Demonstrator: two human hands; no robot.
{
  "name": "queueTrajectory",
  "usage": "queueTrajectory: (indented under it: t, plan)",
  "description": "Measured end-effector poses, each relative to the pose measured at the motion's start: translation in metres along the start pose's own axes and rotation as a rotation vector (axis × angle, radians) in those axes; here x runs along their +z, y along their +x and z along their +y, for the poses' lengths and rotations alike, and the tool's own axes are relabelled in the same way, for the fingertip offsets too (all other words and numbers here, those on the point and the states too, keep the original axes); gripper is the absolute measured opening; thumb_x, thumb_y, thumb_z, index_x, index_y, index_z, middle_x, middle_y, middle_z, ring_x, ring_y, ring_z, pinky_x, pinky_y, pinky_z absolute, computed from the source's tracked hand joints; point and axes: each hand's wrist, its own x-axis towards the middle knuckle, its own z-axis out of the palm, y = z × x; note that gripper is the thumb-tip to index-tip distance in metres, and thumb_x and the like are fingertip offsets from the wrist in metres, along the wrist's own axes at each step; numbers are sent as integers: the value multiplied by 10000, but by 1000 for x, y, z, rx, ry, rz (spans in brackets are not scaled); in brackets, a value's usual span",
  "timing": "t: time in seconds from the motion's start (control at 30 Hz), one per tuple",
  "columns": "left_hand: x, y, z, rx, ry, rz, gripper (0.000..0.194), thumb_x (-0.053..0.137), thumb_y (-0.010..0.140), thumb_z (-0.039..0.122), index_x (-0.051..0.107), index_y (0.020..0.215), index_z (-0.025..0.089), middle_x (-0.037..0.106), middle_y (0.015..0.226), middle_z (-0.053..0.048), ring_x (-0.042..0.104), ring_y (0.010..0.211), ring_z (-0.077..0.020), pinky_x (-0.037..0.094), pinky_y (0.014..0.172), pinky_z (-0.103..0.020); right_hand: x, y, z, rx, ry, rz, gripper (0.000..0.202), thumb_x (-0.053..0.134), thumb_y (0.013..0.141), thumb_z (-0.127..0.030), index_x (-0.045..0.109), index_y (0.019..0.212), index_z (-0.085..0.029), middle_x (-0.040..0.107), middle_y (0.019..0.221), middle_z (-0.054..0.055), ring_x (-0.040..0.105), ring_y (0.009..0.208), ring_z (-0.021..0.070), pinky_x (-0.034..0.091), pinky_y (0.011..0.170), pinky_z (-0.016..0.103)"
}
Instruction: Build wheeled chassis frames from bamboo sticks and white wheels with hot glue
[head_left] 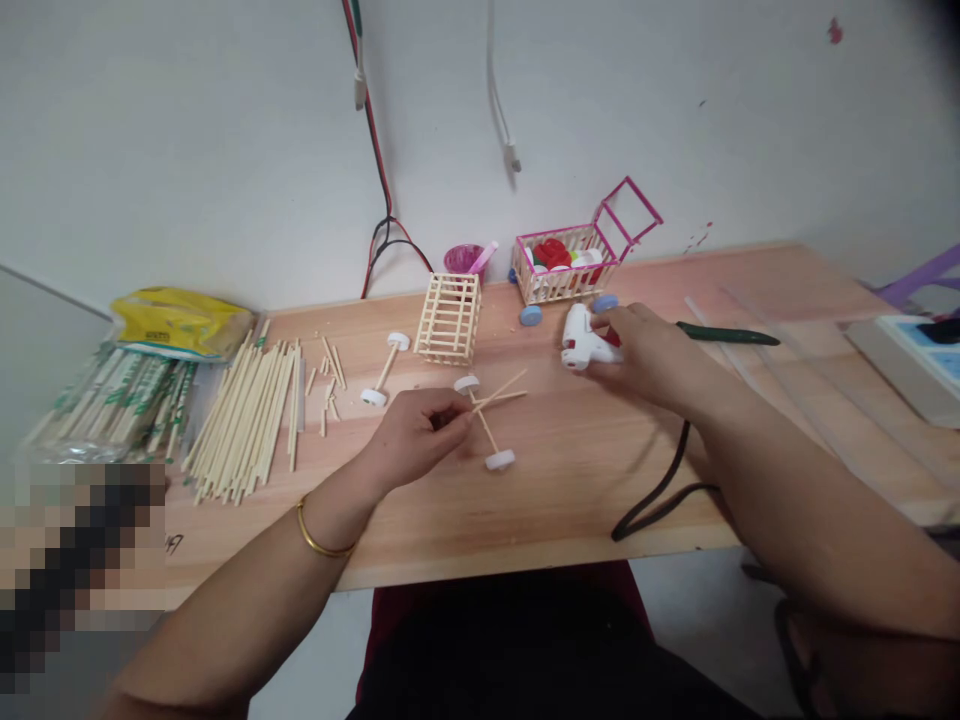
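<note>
Left hand [424, 438] pinching stick [504, 387], right [637, 350] gripping glue gun [579, 338], filled cart [564, 287]

soft light | faint shadows | edges stretched | lower-left pixelated | upper-right corner dark

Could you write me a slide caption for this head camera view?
The left hand pinches a thin stick while the right hand grasps a white glue gun at a wooden table.

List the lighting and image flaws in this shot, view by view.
Head view: soft, diffuse light, with faint shadows behind the hanging white cable and on the tabletop near the right hand; head view: small glints on the clear plastic; head view: dark upper-right corner, coarse pixelation masking the lower left.
</note>
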Motion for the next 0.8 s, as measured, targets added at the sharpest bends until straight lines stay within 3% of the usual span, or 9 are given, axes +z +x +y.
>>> queueTrajectory:
  t: [0.13,0.27,0.47,0.6,0.8]
  plan:
    - [2,-1,1,-15,-1,-79,197,522,829,261,661,732,161,586,617,7,446,518,-77,325,474,-186,-10,-7,-10,-96,-49,18,636,713,624,-492,568,1177,-213,534,1173,172,503,1066,410,423,845,557]
    - [4,-2,1,-14,3,-96,192,531,825,253,674,733,163,576,605,7,454,527,-81,335,480,-185,-18,-15,-38,-410,240,40,413,546,849,-419,527,1229,-257,575,1194,104,511,1129,304,413,937,476]
    - [6,-1,4,23,14,-135,177,543,834,238,692,773,165,615,677,-3,466,577,-84,346,524,-196,8,-17,-62,-711,289,-38,241,462,936,-285,604,1108,-195,673,1028,99,572,932,221,446,831,384]
    - [6,-2,4,5,2,-136,160,543,823,198,688,765,165,614,661,4,476,580,-82,353,534,-193,17,-17,-64,-719,234,-65,232,450,940,-245,654,1028,-178,683,890,85,560,850,216,447,751,362]
    - [5,-1,0,-46,-26,-130,153,569,820,237,688,752,171,619,643,5,495,570,-87,366,521,-190,14,-17,-60,-616,407,-59,223,480,924,-261,686,948,-179,622,929,89,585,830,170,467,741,299]
